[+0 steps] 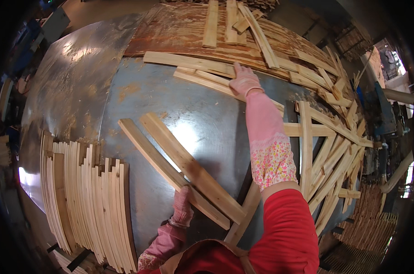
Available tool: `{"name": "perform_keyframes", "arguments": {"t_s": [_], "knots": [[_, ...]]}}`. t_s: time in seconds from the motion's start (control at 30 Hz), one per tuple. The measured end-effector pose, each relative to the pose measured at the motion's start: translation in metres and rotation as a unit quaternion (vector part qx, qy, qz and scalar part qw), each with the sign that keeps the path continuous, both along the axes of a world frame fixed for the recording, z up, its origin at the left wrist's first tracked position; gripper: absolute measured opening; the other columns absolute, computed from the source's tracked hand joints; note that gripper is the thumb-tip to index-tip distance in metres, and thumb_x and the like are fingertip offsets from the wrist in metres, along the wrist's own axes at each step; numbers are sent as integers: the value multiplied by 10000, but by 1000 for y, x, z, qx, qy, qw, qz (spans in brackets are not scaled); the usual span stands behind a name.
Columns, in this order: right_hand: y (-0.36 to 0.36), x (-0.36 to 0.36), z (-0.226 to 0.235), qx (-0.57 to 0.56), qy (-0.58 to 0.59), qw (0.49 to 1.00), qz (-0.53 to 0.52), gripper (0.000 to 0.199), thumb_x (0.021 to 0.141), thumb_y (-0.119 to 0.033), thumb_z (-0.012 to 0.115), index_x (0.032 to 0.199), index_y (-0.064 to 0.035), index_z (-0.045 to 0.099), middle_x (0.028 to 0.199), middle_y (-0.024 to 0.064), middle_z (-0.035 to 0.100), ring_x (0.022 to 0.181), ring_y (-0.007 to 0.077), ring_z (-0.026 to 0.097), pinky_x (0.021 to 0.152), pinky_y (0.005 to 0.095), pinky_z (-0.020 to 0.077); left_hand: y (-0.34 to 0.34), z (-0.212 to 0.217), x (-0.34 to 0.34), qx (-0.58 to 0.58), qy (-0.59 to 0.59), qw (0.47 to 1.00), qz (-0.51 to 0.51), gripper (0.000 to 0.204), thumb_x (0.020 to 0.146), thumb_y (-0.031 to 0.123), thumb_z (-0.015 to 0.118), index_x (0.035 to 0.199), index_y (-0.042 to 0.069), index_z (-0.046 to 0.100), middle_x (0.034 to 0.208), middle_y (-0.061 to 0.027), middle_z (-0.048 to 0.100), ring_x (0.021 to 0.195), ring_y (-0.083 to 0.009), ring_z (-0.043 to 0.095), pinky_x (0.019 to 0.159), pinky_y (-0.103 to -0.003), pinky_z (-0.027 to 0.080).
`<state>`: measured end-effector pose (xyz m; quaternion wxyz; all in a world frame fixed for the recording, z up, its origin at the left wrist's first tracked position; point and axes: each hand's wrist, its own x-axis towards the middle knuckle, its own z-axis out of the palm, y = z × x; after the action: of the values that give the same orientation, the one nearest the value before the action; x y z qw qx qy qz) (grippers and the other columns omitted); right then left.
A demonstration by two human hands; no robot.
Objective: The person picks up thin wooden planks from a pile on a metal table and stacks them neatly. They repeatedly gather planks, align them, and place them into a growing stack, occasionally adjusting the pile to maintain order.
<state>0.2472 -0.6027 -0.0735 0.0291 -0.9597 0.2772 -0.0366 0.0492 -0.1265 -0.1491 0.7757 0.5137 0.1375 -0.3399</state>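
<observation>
Both of my hands wear pink gloves. My left hand (183,206) is closed on the near edge of a pale wooden strip (163,166) that slants across the metal table; part of its fingers is hidden. Just right of that strip lies a wider wooden strip (193,166), nearly parallel to it, its near end over another strip (245,212). My right arm reaches far forward. There my right hand (245,81) grips the right end of a long wooden strip (184,61), beside another strip (207,80) on its near side.
A neat row of upright-edged strips (92,196) stands at the left. On the right is a tangled heap of strips (330,160). Several loose pieces (211,25) lie on a worn reddish-brown board (170,29) at the back. Sawdust speckles the metal tabletop (143,100).
</observation>
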Motion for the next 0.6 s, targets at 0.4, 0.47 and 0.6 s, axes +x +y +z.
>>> {"name": "perform_keyframes", "arguments": {"t_s": [0.4, 0.47, 0.6], "knots": [[30, -74, 0, 14, 57, 994, 95, 860, 836, -446, 778, 1578, -152, 454, 1411, 220, 603, 1325, 406, 581, 1104, 488, 499, -2, 22, 7, -48, 44, 996, -52, 635, 1026, 525, 669, 1372, 4, 562, 1193, -140, 686, 1030, -283, 709, 894, -426, 619], [43, -66, 10, 13, 112, 989, 93, 874, 819, -461, 801, 1560, -150, 457, 1365, 205, 630, 1289, 394, 610, 1073, 486, 518, -8, 30, 10, -81, 46, 995, -42, 632, 1028, 517, 665, 1367, -6, 562, 1164, -150, 693, 1026, -291, 713, 886, -444, 631], [122, -61, 68, 1, 131, 979, 156, 898, 814, -522, 769, 1567, -150, 452, 1291, 210, 665, 1192, 391, 673, 1012, 488, 555, -9, 21, 12, -120, 24, 992, -15, 710, 1036, 522, 648, 1460, -26, 492, 1179, -172, 686, 1034, -312, 718, 906, -479, 639]]}}
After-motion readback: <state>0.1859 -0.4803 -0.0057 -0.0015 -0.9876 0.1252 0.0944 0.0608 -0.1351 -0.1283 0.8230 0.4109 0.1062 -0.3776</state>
